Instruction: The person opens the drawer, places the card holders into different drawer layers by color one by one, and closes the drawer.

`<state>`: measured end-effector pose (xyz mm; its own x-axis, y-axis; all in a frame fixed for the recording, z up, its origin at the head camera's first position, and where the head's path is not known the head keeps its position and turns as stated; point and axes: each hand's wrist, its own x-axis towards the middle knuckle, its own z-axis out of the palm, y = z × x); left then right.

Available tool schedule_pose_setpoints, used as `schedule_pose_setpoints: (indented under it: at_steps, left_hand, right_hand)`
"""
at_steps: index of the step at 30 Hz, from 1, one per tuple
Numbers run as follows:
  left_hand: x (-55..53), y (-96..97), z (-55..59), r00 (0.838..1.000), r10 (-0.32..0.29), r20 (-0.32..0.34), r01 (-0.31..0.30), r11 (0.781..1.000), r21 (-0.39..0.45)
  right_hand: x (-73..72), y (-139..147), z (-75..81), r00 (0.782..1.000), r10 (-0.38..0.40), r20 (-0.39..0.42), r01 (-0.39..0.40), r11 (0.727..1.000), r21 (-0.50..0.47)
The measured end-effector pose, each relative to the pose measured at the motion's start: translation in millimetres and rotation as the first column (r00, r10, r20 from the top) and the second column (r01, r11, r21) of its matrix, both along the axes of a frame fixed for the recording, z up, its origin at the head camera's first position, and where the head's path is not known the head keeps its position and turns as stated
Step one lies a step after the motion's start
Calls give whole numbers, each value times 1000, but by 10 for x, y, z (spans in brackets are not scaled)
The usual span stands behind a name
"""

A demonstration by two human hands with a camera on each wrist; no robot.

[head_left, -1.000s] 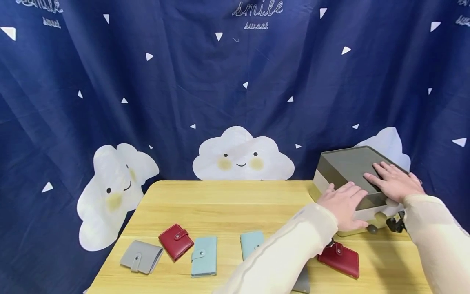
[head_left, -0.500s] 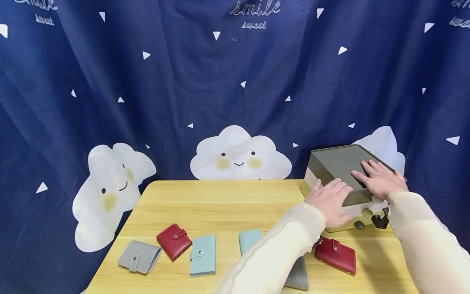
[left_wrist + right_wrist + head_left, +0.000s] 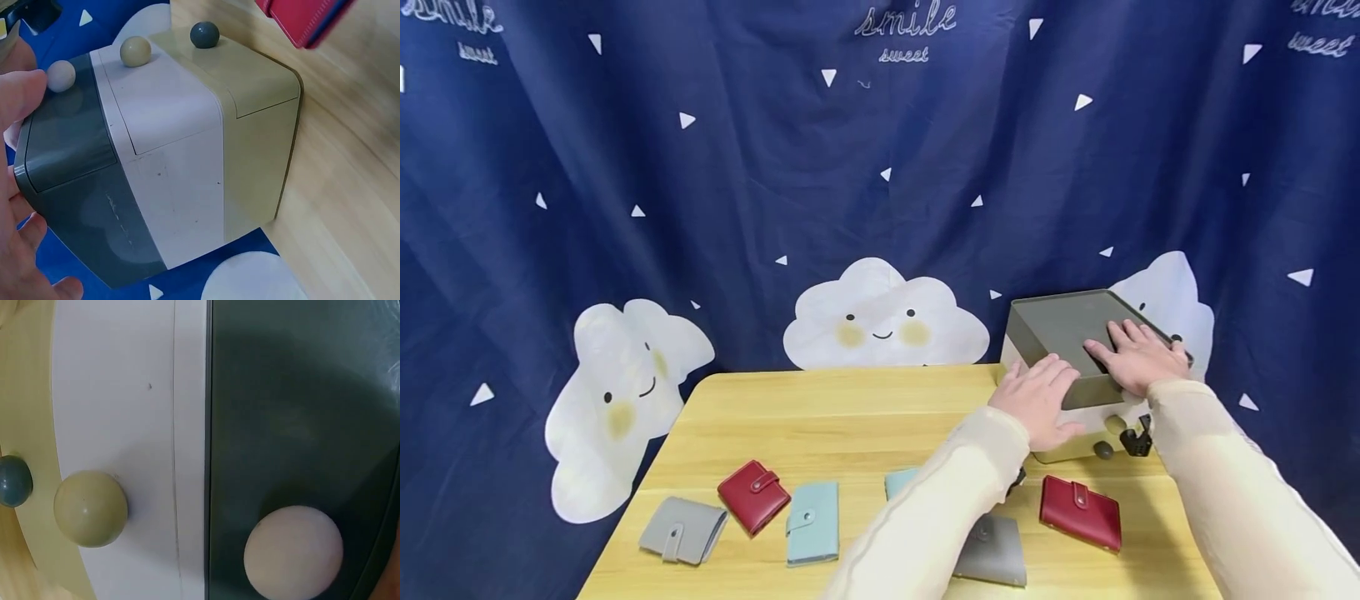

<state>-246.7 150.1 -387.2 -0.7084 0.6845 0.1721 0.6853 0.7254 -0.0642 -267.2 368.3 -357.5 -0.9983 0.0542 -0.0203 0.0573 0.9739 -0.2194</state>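
Observation:
A small three-drawer box (image 3: pixel 1060 321) stands at the back right of the table, dark green on top, white in the middle and pale yellow below. My left hand (image 3: pixel 1037 400) rests at its near left upper edge with fingers extended. On the dark lid lies my right hand (image 3: pixel 1142 358), fingers spread and flat. In the left wrist view, my thumb is beside the white knob (image 3: pixel 61 76) of the top drawer. The right wrist view shows the drawer fronts close up, with a yellow-green knob (image 3: pixel 90 508) on the white one.
In front of the box lies a red wallet (image 3: pixel 1081 512), with a grey wallet (image 3: pixel 996 554) left of it. My left sleeve partly covers a light blue wallet (image 3: pixel 898 481). Further left are a light blue wallet (image 3: pixel 814 521), a red wallet (image 3: pixel 754 497) and a grey wallet (image 3: pixel 673 529).
The box has slid left along the table with both hands on it. More of the red wallet and the grey wallet near it shows. The head view has turned slightly right.

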Motion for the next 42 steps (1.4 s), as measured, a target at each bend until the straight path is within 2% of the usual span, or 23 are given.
schedule_pose_setpoints:
  at_steps: [10, 16, 22, 33, 38, 42]
  left_hand:
    - [-134, -234, -14, 999, -7, 34, 6, 1000, 24]
    - [-177, -373, -23, 1000, -11, 10, 10, 1000, 22]
    - [-226, -561, -67, 1000, -20, 19, 20, 999, 37]
    - [-258, -1006, -46, 999, -41, 28, 38, 996, 79]
    - [-261, -1141, -19, 999, -41, 20, 39, 995, 93]
    - [-267, -1229, -22, 999, -38, 2, 37, 997, 72]
  right_hand:
    - [-45, -306, 19, 998, -61, -17, 60, 998, -21]
    - [-76, -451, 9, 998, -66, -24, 65, 998, -21]
    - [-98, -648, -2, 997, -70, -23, 70, 997, -8]
    - [-202, -1047, -26, 999, -55, 0, 55, 998, 5]
    - [-237, -1177, -60, 999, -42, -16, 43, 999, 17]
    - [-223, -1264, -92, 999, -41, -32, 42, 999, 20]
